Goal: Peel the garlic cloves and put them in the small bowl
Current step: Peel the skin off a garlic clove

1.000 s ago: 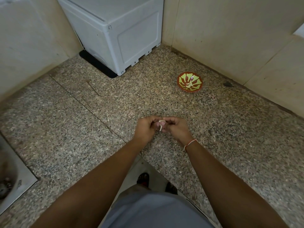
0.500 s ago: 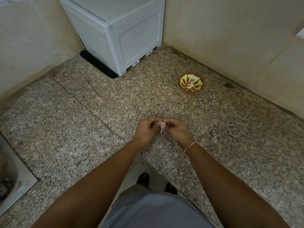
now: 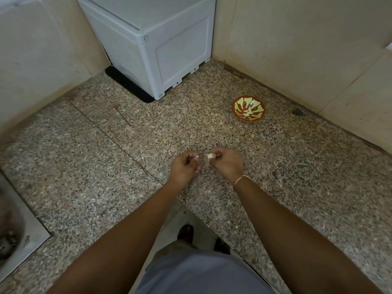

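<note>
Head view: right hand (image 3: 226,164) pinches garlic clove (image 3: 210,156); left hand (image 3: 185,166) curled, contents unclear. Clove light, firm, likely slippery; grip ends.

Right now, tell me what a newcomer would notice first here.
Two bare hands meet mid-frame over the speckled counter: the right hand pinches a pale garlic clove, the left hand beside it. Farther right sits the small bowl, red and green. A white box fills the back corner.

Bare speckled tabletop (image 3: 191,128) lay open from the hands to the small bowl (image 3: 248,108). Hemmed in behind by walls (image 3: 297,49), with a white box (image 3: 169,49) blocking the far left corner.
</note>
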